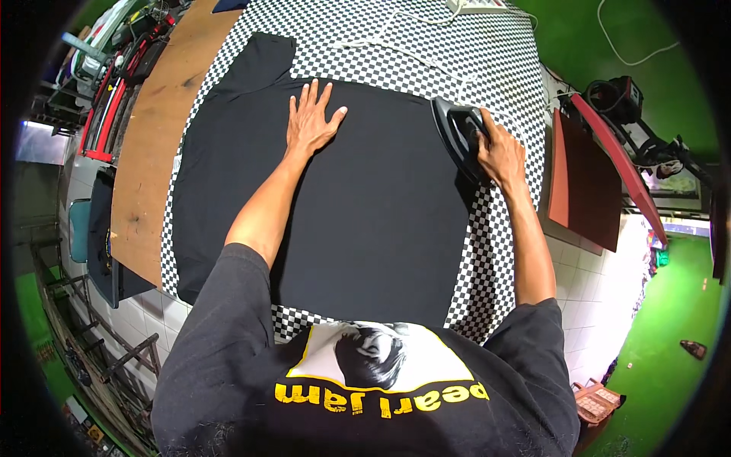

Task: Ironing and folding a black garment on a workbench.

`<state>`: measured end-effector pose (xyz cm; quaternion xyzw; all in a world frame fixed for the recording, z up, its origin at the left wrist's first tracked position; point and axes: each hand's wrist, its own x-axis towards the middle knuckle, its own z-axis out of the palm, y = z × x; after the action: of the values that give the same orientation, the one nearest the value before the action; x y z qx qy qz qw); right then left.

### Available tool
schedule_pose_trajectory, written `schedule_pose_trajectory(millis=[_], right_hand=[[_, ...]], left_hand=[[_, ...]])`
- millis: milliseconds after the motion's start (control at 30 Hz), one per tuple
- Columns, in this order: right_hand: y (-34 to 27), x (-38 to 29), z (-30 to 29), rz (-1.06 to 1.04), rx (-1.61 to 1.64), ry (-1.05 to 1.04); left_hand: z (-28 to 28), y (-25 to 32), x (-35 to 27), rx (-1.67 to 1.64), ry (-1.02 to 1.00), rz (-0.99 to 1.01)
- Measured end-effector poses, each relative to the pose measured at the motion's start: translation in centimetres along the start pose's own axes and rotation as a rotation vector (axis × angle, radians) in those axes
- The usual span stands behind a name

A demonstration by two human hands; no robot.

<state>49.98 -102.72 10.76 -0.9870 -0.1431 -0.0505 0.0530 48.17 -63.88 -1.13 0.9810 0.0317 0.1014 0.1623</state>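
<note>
A black T-shirt point(377, 211) lies spread sideways on a black-and-white checkered cloth point(365, 23), one sleeve reaching towards the upper left. Flat on the shirt near its far edge rests my left hand point(311, 123), fingers spread, holding nothing. My right hand point(502, 151) grips the handle of a black and grey electric iron point(454, 140) at the shirt's right edge. The iron's pointed end faces away from me; its soleplate is hidden. A white cord point(417, 56) runs over the cloth beyond the iron.
A bare wooden board point(154, 131) borders the cloth on the left, with a red-railed tool point(105, 123) beyond it. A white power strip point(480, 5) lies at the far edge. To the right stand reddish panels point(582, 183) and a black machine point(622, 100).
</note>
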Motion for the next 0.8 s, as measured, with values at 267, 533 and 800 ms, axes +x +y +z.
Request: schedule_pose_trajectory(millis=[267, 533, 800], right_hand=[[-2.5, -1.3, -1.1, -0.083, 0.097, -0.023], [-9.4, -1.6, 0.6, -0.278, 0.192, -0.037], [-13.7, 2.4, 2.8, -0.105, 0.124, 0.123]], left_hand=[[-3.1, -0.2, 1.3, -0.114, -0.275, -0.055], [-5.6, -0.5, -3.4, -0.126, -0.083, -0.031], [-5.7, -1.7, -14.5, -0.020, -0.009, -0.082]])
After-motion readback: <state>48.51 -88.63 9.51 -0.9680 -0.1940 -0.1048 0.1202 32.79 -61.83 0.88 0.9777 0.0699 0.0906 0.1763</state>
